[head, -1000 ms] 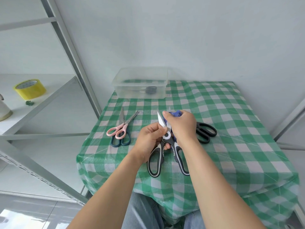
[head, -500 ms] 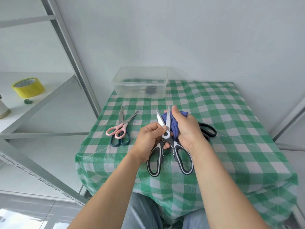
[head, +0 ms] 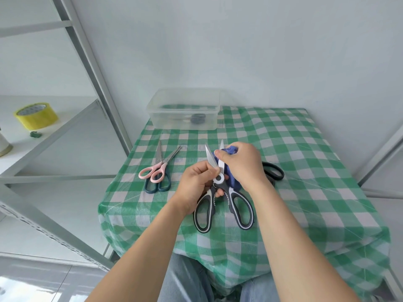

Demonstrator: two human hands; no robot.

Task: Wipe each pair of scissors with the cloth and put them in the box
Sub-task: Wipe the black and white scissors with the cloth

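Left hand [head: 196,184] is gripping the black-and-white scissors [head: 220,192] at the pivot; right hand [head: 242,164] is pinching the blue cloth [head: 231,177] onto 1 blade, just right.

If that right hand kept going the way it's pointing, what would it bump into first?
Probably the clear box. The right hand, pinching the blue cloth on the scissors blade, points that way; depth is unclear.
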